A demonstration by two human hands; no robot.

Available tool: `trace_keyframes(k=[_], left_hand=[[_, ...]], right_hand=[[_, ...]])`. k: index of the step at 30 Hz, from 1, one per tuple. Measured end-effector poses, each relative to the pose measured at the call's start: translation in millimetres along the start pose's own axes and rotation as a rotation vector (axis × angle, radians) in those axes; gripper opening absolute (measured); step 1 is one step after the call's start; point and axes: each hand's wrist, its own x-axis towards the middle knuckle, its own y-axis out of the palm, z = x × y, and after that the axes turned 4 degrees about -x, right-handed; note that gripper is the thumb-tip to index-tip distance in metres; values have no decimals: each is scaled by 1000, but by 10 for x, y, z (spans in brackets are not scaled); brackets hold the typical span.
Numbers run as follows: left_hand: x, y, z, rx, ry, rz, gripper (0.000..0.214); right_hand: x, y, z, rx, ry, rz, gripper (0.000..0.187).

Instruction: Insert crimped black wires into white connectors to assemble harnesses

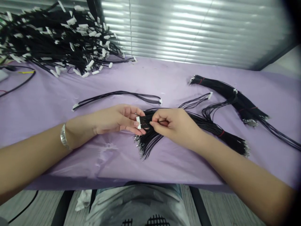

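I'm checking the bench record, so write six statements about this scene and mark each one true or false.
1. The left hand holds a white connector. True.
2. The silver bracelet is on the right arm. False: the silver bracelet is on the left arm.
3. The right hand has its fingers on black wiring. True.
4. The large cable pile lies at the front right of the table. False: the cable pile lies at the back left.
5. The tablecloth is purple. True.
6. The black bundle at the back right has blue ties. False: its ties are red.
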Motion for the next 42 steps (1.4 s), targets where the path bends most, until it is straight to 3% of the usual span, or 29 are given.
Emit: trace_keyframes(k=[5, 7, 9, 11, 12, 13, 15, 17, 20, 24, 27, 31, 35, 39, 42], left_hand=[[18, -18, -1, 11, 0, 38, 26], [7, -5, -5, 56, 27, 42, 25], [-19, 26, 5, 162, 112, 8, 23], [-54, 66, 36, 381, 328, -112, 21], [-73, 86, 59, 526, 478, -184, 20], [-92, 105, 83, 673, 637, -247, 20], [-124, 136, 123, 911, 907, -310, 20], [-143, 155, 136, 994, 1023, -301, 21], [-137, 156, 111, 875, 962, -312, 16], [-89, 152, 77, 436, 763, -236, 13], [-57, 181, 79, 160, 549, -252, 21], [-43, 193, 79, -39, 278, -253, 21], [-39, 147, 66, -153, 263, -225, 21], [-26, 128, 49, -177, 276, -264, 29], [-17, 129, 36, -192, 255, -263, 26]], right_hand=[[3, 39, 13, -125, -57, 0, 14], [-14, 6, 18, -176, -110, -91, 11], [-34, -47, 15, -259, -171, -239, 34], [-45, -94, -3, -367, -193, -305, 71], [-43, -107, -19, -421, -187, -285, 79], [-36, -111, -37, -465, -175, -242, 76], [-10, -98, -76, -509, -142, -139, 51], [22, -69, -105, -486, -94, -61, 31], [53, -36, -120, -437, -15, -49, 24], [58, -28, -116, -440, -1, -120, 16], [58, -30, -126, -420, 15, -113, 16], [68, -6, -162, -389, -2, -109, 17], [66, 33, -174, -356, -48, -167, 18], [30, 34, -123, -325, -206, -305, 34], [9, -3, -74, -301, -318, -377, 20]])
